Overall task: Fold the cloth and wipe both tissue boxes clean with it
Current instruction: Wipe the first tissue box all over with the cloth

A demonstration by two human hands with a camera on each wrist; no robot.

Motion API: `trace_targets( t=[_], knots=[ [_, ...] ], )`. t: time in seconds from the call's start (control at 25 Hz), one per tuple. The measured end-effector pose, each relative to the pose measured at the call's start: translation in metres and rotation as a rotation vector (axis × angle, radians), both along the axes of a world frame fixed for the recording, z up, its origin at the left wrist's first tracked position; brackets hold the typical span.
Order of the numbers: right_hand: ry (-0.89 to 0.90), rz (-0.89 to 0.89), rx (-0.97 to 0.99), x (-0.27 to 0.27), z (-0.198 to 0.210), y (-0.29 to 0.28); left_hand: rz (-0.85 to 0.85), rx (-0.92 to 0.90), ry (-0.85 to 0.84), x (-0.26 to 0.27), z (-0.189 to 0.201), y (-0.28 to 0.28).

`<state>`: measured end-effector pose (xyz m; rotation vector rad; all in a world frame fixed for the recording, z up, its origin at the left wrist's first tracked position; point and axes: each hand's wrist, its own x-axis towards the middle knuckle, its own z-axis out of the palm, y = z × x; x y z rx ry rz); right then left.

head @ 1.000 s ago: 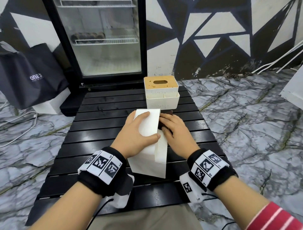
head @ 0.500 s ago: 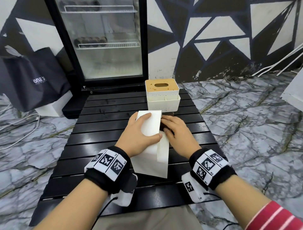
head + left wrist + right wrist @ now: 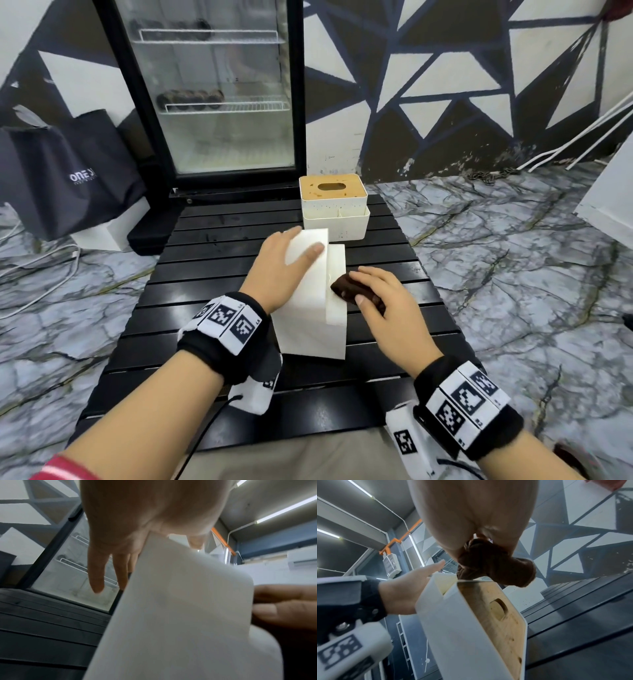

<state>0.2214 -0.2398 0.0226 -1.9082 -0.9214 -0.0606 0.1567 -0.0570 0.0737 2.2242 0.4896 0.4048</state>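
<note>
Cloth meets the side of a tilted tissue box

On the black slatted tabletop [image 3: 205,301], the left hand [image 3: 277,270] grasps the near tissue box [image 3: 308,329], tipped on edge with its long axis running from 6 toward 12 o'clock and its wooden lid facing 3 o'clock. The right hand [image 3: 383,301], closer to that lid, is clenched around the folded brown cloth [image 3: 346,289], which touches the box's right face, so the box lies at 9 o'clock from it. The second tissue box [image 3: 334,205] stands apart at 12 o'clock, apparently not yet wiped.
</note>
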Motion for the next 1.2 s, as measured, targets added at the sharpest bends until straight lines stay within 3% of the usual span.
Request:
trace_targets(
  t=[0.08, 0.36, 0.6, 1.2],
  knots=[
    [-0.024, 0.006, 0.048, -0.008, 0.000, -0.001, 0.059, -0.012, -0.080, -0.003, 0.000, 0.004],
    [-0.071, 0.074, -0.070, -0.016, -0.001, 0.014, -0.012, 0.097, 0.111, -0.003, -0.012, -0.003],
    [-0.120, 0.081, -0.126, 0.005, 0.003, 0.029, 0.001, 0.090, 0.108, 0.000, -0.010, -0.005],
    [-0.201, 0.069, -0.108, -0.008, -0.004, 0.027, 0.039, 0.092, 0.102, 0.000, -0.011, -0.007]
  ],
)
